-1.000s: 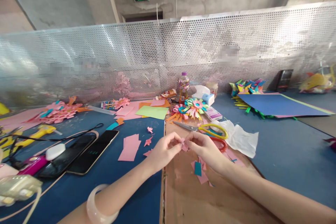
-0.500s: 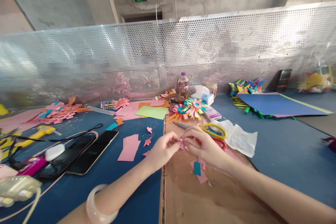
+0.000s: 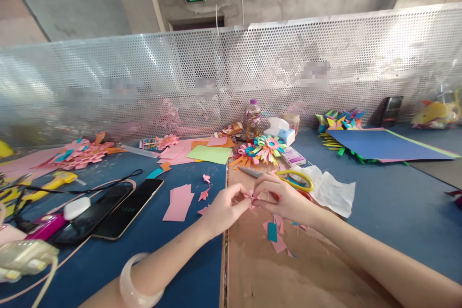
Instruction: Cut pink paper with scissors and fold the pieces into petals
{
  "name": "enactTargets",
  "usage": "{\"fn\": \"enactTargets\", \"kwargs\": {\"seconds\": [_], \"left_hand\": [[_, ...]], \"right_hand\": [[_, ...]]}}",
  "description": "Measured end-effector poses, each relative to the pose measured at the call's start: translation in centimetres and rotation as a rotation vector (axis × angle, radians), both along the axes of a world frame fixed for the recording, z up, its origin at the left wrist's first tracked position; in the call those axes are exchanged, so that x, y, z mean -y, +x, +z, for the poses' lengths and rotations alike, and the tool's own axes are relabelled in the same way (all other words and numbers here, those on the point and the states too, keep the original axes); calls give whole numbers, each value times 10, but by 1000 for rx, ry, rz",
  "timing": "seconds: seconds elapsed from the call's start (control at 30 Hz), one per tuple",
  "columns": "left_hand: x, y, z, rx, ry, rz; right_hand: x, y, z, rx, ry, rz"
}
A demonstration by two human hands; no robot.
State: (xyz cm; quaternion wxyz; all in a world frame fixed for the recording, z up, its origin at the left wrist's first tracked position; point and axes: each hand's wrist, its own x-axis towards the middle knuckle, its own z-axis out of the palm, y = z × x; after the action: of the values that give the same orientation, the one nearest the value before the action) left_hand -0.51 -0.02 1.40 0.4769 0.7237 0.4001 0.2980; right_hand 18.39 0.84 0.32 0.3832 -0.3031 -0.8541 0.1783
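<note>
Pink paper piece (image 3: 251, 198) pinched by fingertips of left hand (image 3: 224, 208) and right hand (image 3: 280, 196) over brown board (image 3: 260, 276); yellow-handled scissors (image 3: 299, 173) just beyond right hand, paper scraps (image 3: 272, 233) nearer.

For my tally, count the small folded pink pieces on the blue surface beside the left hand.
3: the farthest piece, the middle piece just in front, and the nearest piece, apparently partly hidden by the left hand. More may be hidden there.
</note>
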Motion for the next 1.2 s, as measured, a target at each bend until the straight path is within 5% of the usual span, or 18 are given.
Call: {"fn": "enactTargets", "kwargs": {"seconds": [0.4, 0.8, 1.2], "left_hand": [[1, 1, -1, 116, -25, -25], [1, 1, -8, -37, 247, 35], [3, 2, -4, -57, 319, 42]], "right_hand": [[4, -2, 0, -44, -140, -106], [5, -5, 0, -38, -132, -157], [3, -2, -3, -98, -223, -125]]}}
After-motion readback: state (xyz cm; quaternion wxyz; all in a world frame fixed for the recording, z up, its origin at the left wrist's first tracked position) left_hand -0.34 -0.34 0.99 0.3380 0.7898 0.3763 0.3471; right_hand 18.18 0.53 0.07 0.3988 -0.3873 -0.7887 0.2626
